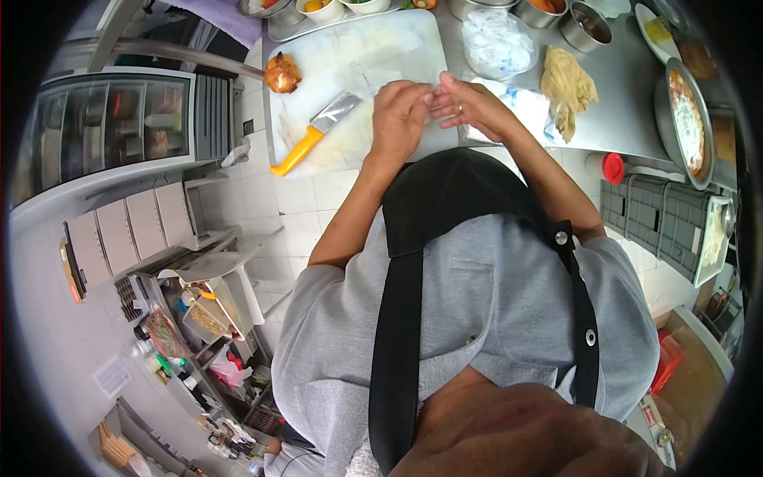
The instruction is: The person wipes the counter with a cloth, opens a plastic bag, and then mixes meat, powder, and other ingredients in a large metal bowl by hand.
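Head view is showing the left hand (pixel 400 114) and the right hand (pixel 469 106) meeting fingertip to fingertip over the near edge of a white cutting board (pixel 373 48). Both hands are curling loosely, their fingers pinching together at one spot, but whatever they may be gripping is too small to tell. A ring is sitting on a finger of the right hand.

Just beside the left hand, a knife (pixel 316 131) with a yellow handle is lying flat on the board, blade pointing toward the hands. Farther along the board, at its far corner, a browned piece of food (pixel 282 73) is resting.

Next to the right hand, a crumpled plastic bag (pixel 524 103) is lying on the steel counter (pixel 620 87), with a pile of pale noodles (pixel 566 83) touching it and another clear bag (pixel 497 40) behind. Metal bowls (pixel 586 25) are standing along the back of the counter, and a red-capped bottle (pixel 606 166) is lying at its front edge.
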`<action>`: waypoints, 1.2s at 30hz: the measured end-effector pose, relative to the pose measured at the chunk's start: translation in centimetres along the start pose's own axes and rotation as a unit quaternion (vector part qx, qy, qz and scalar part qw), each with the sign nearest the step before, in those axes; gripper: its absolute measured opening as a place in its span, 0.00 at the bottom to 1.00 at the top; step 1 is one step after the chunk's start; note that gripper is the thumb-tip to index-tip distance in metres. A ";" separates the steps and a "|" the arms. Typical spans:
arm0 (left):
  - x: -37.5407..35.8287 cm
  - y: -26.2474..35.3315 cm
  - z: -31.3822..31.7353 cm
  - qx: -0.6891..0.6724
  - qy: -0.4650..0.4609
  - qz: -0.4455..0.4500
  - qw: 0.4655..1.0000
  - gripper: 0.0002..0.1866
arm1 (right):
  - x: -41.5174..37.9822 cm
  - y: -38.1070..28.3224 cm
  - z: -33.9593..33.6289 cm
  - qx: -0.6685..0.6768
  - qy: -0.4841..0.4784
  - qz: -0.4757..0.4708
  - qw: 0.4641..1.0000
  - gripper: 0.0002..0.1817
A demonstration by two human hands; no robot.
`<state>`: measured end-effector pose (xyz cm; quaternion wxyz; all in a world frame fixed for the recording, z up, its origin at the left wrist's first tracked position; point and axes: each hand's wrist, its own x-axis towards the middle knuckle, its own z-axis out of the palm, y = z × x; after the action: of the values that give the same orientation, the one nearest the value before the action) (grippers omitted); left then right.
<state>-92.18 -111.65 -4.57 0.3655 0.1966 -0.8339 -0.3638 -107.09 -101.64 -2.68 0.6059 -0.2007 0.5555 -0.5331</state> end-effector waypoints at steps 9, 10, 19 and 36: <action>0.9 3.2 -0.3 0.087 -0.056 0.037 0.994 0.22 | -1.1 -0.3 -0.3 -0.005 0.049 -0.087 0.995 0.19; 0.9 3.1 0.0 0.063 -0.085 -0.007 0.994 0.23 | -1.4 -0.4 -0.2 -0.039 0.060 -0.128 0.989 0.20; 3.7 5.5 -5.7 -0.573 -0.103 -0.198 0.789 0.23 | -1.4 -1.3 -1.5 0.195 -0.024 -0.201 0.960 0.40; 3.6 0.6 -5.1 -0.446 0.138 -0.305 0.830 0.21 | -1.1 -1.9 -2.8 0.224 -0.097 -0.155 0.957 0.23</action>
<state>-90.73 -115.72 -0.08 0.3956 0.3047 -0.4192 -0.7583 -110.11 -100.34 -1.44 0.5960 -0.1944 0.3224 -0.7093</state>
